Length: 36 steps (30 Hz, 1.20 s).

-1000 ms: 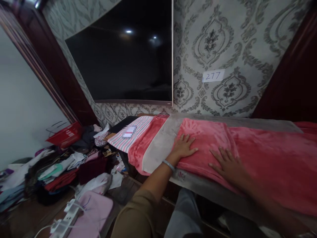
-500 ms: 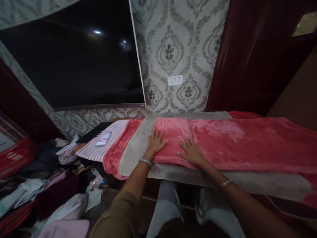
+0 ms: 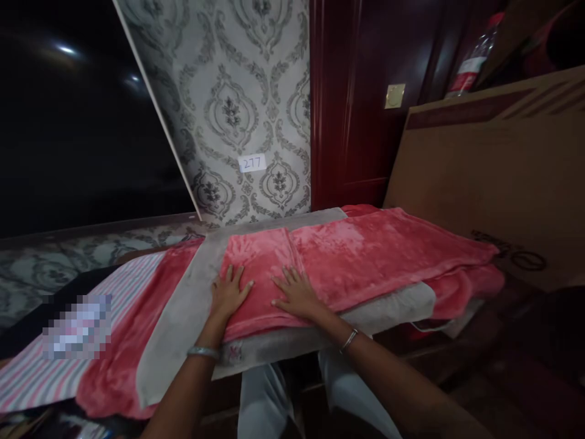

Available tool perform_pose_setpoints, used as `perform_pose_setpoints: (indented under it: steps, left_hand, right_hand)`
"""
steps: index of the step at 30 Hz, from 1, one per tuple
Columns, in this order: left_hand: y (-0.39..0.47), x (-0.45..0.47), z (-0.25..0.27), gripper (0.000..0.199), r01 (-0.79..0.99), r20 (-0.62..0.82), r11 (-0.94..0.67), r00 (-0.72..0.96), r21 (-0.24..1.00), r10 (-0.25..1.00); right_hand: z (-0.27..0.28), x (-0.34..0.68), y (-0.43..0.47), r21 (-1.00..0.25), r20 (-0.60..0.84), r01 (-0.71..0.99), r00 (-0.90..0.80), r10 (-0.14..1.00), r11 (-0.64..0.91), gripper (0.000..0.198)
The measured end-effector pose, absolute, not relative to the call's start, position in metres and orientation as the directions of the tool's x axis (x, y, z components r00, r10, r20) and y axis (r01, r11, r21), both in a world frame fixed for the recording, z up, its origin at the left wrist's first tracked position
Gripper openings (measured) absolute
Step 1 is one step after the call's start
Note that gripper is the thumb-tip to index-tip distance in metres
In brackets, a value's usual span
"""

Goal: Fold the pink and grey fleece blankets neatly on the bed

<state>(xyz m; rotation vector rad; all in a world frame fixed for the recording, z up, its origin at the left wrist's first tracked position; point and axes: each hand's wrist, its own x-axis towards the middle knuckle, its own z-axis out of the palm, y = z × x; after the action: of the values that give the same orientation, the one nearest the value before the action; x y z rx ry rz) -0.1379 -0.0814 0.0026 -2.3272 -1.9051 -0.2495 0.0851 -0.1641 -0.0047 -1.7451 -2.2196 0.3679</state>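
Note:
A long pink-red plush cloth (image 3: 365, 256), its left end folded over on itself, lies on a grey cloth (image 3: 178, 329). My left hand (image 3: 228, 294) rests flat on the folded part near its left edge, fingers spread. Just to the right, my right hand (image 3: 296, 294) is pressed flat on the same folded part, close to the fold's edge, with its fingers apart. Neither hand grips anything. More pink-red plush fabric (image 3: 123, 329) shows beneath the grey cloth on the left.
A striped cloth (image 3: 41, 372) with a blurred-out item on it lies at the left. Behind are a large dark screen (image 3: 82, 134) and a patterned wall with a "277" label (image 3: 252, 163). A cardboard box (image 3: 484, 177) stands at the right, a plastic bottle (image 3: 470, 70) above it.
My view has turned to the right, bringing the box and bottle into sight. Both hands stay flat on the folded plush cloth in about the same place.

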Motion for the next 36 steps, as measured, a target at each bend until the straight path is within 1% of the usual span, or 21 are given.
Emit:
perform_pose_setpoints:
  steps: [6,12,14,17,20,23,26,28,30,32,34,36]
  left_hand:
    - [-0.080,-0.139,0.003,0.067,0.978,0.227,-0.207,0.192,0.040,0.955]
    - [-0.073,-0.143,0.000,0.070,0.974,0.223,-0.225,0.217,0.007,0.950]
    - [-0.066,-0.146,-0.006,0.071,0.970,0.226,-0.243,0.233,0.014,0.946]
    - [-0.050,-0.150,-0.016,0.071,0.956,0.260,-0.285,0.257,0.073,0.931]
    - [-0.040,-0.150,-0.020,0.074,0.951,0.280,-0.277,0.231,0.135,0.932]
    - [-0.046,-0.150,-0.015,0.079,0.945,0.266,-0.268,0.214,0.187,0.940]
    - [-0.054,-0.150,-0.006,0.080,0.929,0.267,-0.242,0.167,0.280,0.949]
    - [-0.054,-0.152,0.000,0.078,0.903,0.286,-0.212,0.106,0.373,0.952]
    - [-0.053,-0.155,0.007,0.073,0.850,0.288,-0.186,0.043,0.493,0.957]
    - [-0.055,-0.162,0.017,0.071,0.752,0.226,-0.118,-0.043,0.648,0.973]
    - [-0.064,-0.172,0.026,0.071,0.617,0.118,-0.024,-0.112,0.786,0.987]
    - [-0.082,-0.186,0.033,0.072,0.499,0.015,0.053,-0.131,0.865,0.991]
  right_hand:
    - [-0.007,0.087,-0.161,-0.393,0.067,0.885,-0.242,0.968,0.248,0.084]
    - [-0.005,0.087,-0.161,-0.423,0.101,0.869,-0.237,0.966,0.257,0.086]
    - [-0.004,0.088,-0.162,-0.439,0.120,0.859,-0.233,0.965,0.262,0.087]
    - [-0.001,0.091,-0.164,-0.451,0.168,0.843,-0.241,0.956,0.292,0.086]
    - [0.001,0.095,-0.165,-0.454,0.211,0.836,-0.234,0.949,0.307,0.085]
    - [0.003,0.097,-0.169,-0.467,0.204,0.831,-0.230,0.952,0.301,0.085]
    - [0.003,0.096,-0.171,-0.474,0.180,0.829,-0.238,0.955,0.296,0.085]
    - [0.004,0.096,-0.171,-0.479,0.177,0.826,-0.240,0.955,0.296,0.085]
    - [0.005,0.097,-0.169,-0.485,0.166,0.823,-0.246,0.955,0.296,0.085]
    - [0.007,0.099,-0.168,-0.481,0.129,0.827,-0.262,0.956,0.291,0.084]
    - [0.010,0.100,-0.169,-0.462,0.080,0.844,-0.267,0.960,0.273,0.081]
    - [0.014,0.096,-0.171,-0.430,0.050,0.873,-0.233,0.971,0.231,0.075]
